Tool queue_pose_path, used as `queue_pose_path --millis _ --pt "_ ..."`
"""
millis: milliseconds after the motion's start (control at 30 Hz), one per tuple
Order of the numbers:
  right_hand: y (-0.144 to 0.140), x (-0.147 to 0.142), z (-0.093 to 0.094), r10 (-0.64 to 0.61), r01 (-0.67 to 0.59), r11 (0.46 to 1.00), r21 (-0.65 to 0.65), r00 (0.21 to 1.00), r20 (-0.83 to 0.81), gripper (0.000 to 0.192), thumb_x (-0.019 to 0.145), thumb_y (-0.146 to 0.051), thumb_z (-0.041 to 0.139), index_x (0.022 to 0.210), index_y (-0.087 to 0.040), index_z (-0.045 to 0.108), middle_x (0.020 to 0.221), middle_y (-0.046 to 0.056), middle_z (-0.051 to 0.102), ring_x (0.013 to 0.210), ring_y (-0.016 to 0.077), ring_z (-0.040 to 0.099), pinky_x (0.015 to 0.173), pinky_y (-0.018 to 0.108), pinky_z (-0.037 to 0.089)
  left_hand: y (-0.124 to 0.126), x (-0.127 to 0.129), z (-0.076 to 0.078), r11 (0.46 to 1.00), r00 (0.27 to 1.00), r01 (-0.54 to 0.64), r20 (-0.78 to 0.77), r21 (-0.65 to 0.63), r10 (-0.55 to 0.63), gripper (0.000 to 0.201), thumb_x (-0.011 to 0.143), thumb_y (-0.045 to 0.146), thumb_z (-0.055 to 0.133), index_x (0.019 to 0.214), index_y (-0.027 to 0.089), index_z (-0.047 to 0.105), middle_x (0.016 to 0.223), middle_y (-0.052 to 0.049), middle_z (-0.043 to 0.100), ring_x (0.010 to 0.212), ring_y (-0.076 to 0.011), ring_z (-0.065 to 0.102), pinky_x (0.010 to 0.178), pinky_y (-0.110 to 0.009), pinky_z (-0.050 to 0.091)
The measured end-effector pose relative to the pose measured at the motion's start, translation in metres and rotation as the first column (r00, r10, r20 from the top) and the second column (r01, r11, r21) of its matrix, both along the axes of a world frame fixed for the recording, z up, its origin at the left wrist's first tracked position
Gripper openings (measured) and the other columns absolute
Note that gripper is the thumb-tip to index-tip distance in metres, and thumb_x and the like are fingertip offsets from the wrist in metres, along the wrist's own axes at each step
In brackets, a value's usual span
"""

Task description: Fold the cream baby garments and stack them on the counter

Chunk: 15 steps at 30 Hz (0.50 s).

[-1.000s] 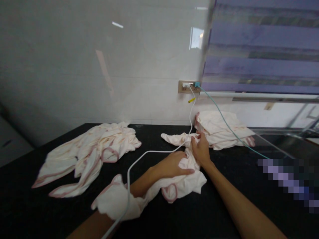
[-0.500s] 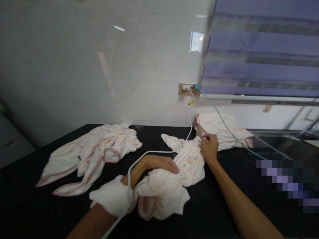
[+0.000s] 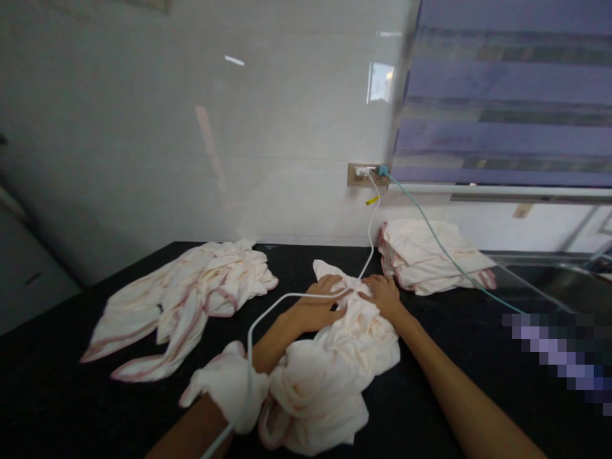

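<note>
A crumpled white cloth with pink edging point(image 3: 329, 382) lies on the dark countertop point(image 3: 415, 408) in front of me. My left hand point(image 3: 315, 306) grips its far part, with the fingertips curled into the folds. On the other side of that part, close by, my right hand point(image 3: 385, 298) also has its fingers closed on the fabric. Over my left forearm lies another white portion of cloth point(image 3: 234, 382); I cannot tell whether it joins the middle one. A white cable point(image 3: 287, 296) passes above my left arm and between the hands.
To the left lies a loose heap of white, pink-edged cloth point(image 3: 191, 287). A flatter cloth stack point(image 3: 425, 255) rests by the wall at right, crossed by a green cable point(image 3: 444, 252). Both cables run to a wall outlet point(image 3: 367, 173). A sink point(image 3: 549, 274) is at far right.
My right hand has moved left, away from the cloth stack, onto the middle cloth. My left hand has slid forward to the cloth's far part, and the two hands are now close together.
</note>
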State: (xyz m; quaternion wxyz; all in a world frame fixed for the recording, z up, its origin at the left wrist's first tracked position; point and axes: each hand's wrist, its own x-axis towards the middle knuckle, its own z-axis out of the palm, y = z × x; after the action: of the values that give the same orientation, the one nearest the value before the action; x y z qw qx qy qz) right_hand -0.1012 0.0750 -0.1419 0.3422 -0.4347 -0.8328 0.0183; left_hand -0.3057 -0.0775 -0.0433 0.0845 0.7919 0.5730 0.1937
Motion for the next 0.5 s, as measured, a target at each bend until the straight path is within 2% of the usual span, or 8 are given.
queue_pose_path --millis 100,167,267,367,433,500 --pt "-0.003 0.0 0.0 -0.019 0.019 1.0 0.011 1.0 0.021 0.028 0.085 -0.039 0.073 0.111 -0.028 0.074 0.116 0.007 0.069 0.117 0.0274 0.059 0.105 0.05 0.039 0.001 0.008 -0.006 0.977 0.978 0.21 0.002 0.028 -0.21 0.03 0.097 0.033 0.053 0.121 0.026 0.071 0.14 -0.007 0.063 0.137 -0.0255 0.049 0.121 -0.037 0.034" --pt "-0.004 0.0 0.001 -0.041 0.041 0.999 0.006 0.999 0.018 0.031 0.084 -0.04 0.073 0.111 -0.025 0.073 0.113 0.009 0.069 0.116 0.0281 0.059 0.105 0.049 0.04 0.0 0.011 -0.006 0.965 0.964 0.263 0.024 0.008 -0.263 0.028 0.1 0.033 0.047 0.105 0.023 0.073 0.117 -0.007 0.071 0.117 -0.0226 0.061 0.109 -0.032 0.043" --pt "-0.003 -0.001 0.002 -0.049 0.049 0.999 -0.008 0.999 -0.014 0.029 0.085 -0.036 0.07 0.106 -0.016 0.072 0.103 0.011 0.069 0.107 0.0277 0.061 0.101 0.047 0.043 -0.002 0.011 0.002 0.974 0.978 0.209 0.04 -0.085 -0.207 0.031 0.098 0.04 0.05 0.085 0.02 0.071 0.09 -0.004 0.071 0.086 -0.0191 0.064 0.083 -0.028 0.049" --pt "-0.002 -0.003 0.006 -0.034 0.033 0.999 -0.015 0.994 -0.104 0.023 0.087 -0.027 0.061 0.101 -0.012 0.07 0.095 0.011 0.069 0.096 0.0253 0.063 0.094 0.042 0.047 -0.006 0.008 0.014 0.956 0.987 0.15 0.086 -0.251 -0.132 0.044 0.096 0.053 0.05 0.07 0.02 0.064 0.064 0.0 0.061 0.057 -0.0147 0.055 0.059 -0.027 0.041" --pt "-0.003 -0.004 0.009 0.004 -0.007 1.0 -0.017 0.986 -0.168 0.021 0.087 -0.025 0.056 0.098 -0.013 0.07 0.092 0.01 0.069 0.09 0.0233 0.064 0.087 0.038 0.049 -0.008 0.007 0.019 0.921 0.987 0.142 0.128 -0.362 -0.101 0.057 0.097 0.064 0.043 0.064 0.02 0.059 0.053 0.001 0.054 0.046 -0.0138 0.048 0.05 -0.028 0.034" --pt "-0.005 -0.004 0.013 0.063 -0.07 0.997 -0.025 0.978 -0.198 0.019 0.087 -0.026 0.056 0.092 -0.015 0.07 0.088 0.009 0.068 0.084 0.0216 0.064 0.081 0.035 0.05 -0.009 0.008 0.017 0.917 0.988 0.139 0.116 -0.374 -0.102 0.066 0.097 0.071 0.037 0.06 0.02 0.058 0.051 -0.001 0.056 0.045 -0.0152 0.05 0.051 -0.029 0.035"
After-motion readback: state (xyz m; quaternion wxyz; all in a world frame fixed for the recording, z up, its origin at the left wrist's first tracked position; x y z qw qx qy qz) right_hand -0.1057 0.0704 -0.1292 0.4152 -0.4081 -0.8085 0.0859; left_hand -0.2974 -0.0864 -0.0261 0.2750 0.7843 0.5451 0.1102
